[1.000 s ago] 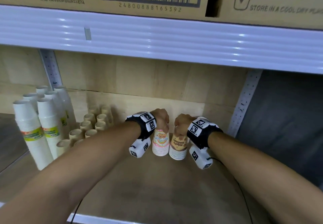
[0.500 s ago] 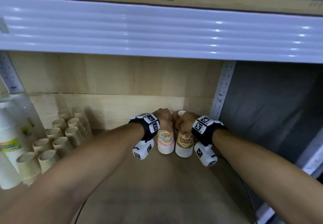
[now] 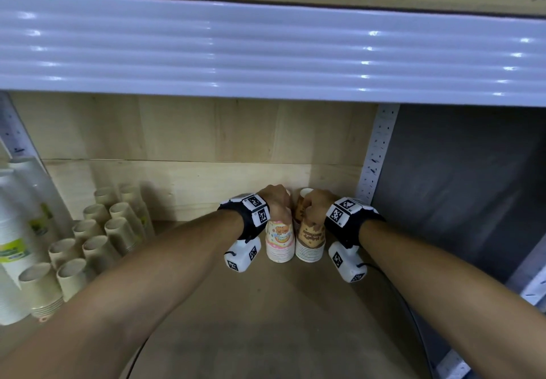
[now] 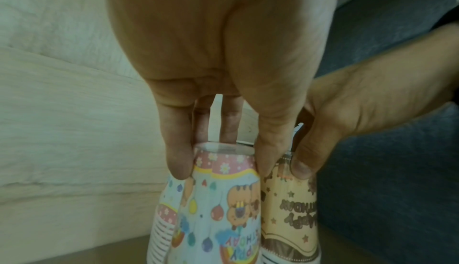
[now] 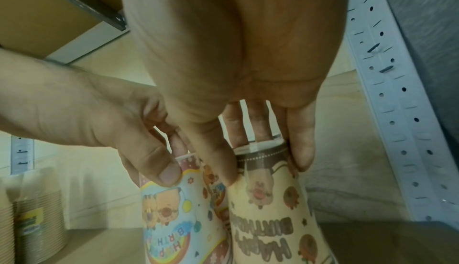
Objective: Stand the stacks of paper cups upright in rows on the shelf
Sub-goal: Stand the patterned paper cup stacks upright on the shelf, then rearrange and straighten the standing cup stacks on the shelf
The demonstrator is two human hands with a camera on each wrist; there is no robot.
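Observation:
Two stacks of printed birthday cups stand rim-down side by side near the shelf's back right corner. My left hand (image 3: 274,203) grips the top of the pink-and-blue stack (image 3: 280,239) from above, fingers and thumb curled round it (image 4: 221,162). My right hand (image 3: 317,208) grips the brown-and-cream stack (image 3: 310,241) the same way (image 5: 263,168). The stacks touch along their sides: pink stack (image 4: 223,209), brown stack (image 5: 273,219). Another brown cup stack (image 3: 303,201) shows just behind, between my hands.
Rows of plain kraft cup stacks (image 3: 97,231) stand at the left, with tall white green-labelled stacks (image 3: 17,245) beyond them. A perforated upright post (image 3: 375,157) and a dark panel (image 3: 458,186) bound the right side. The upper shelf's white edge (image 3: 266,47) hangs overhead.
Both hands have carried their stacks to the right and back, closer to the upright post. The head view has swung right, so the kraft cups sit further left.

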